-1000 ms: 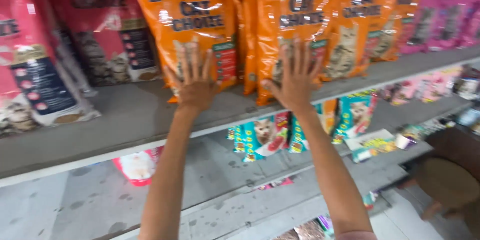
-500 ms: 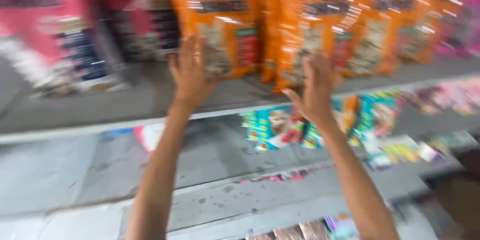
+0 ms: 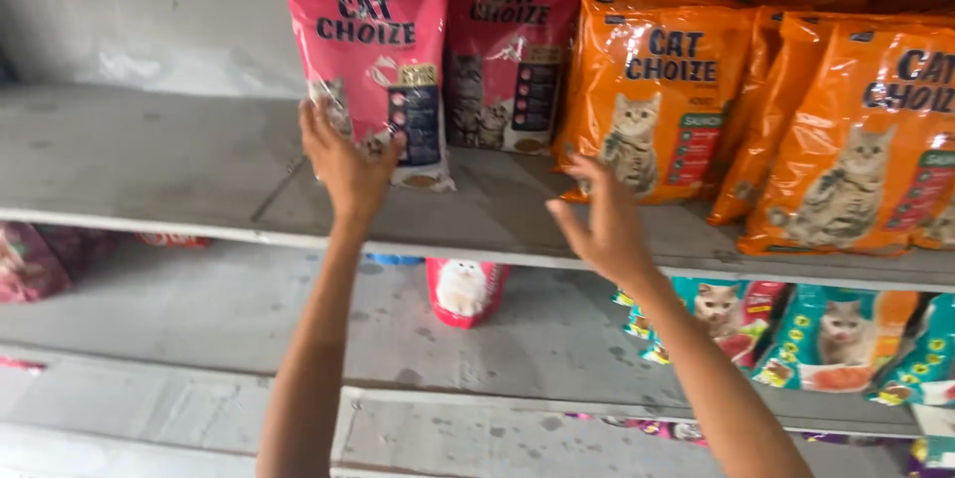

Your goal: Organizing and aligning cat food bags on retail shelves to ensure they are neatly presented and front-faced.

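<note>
1. Pink pet-food bag (image 3: 373, 50) stands upright on top shelf (image 3: 149, 160), front row, w/ a second pink bag (image 3: 512, 50) just beside it on the right.
2. Handling, my judgement: glossy plastic film, so prob. slippery; filled w/ dry pellets, so body is soft and can sag; weight looks moderate. Better to take it at both lower side edges or under the bottom, not by the thin top seal.
3. Left hand (image 3: 343, 165) is spread flat, fingers released, touching lower front of the pink bag; nothing is grasped.
4. Right hand (image 3: 602, 224) hangs in air betw. the bags, fingers loose and half curled, holding nothing; nearest is orange bag (image 3: 652, 105).
5. More orange bags (image 3: 856, 140) stand further right. Lower shelf has teal pouches (image 3: 826, 339) and a small red pouch (image 3: 465, 291).
</note>
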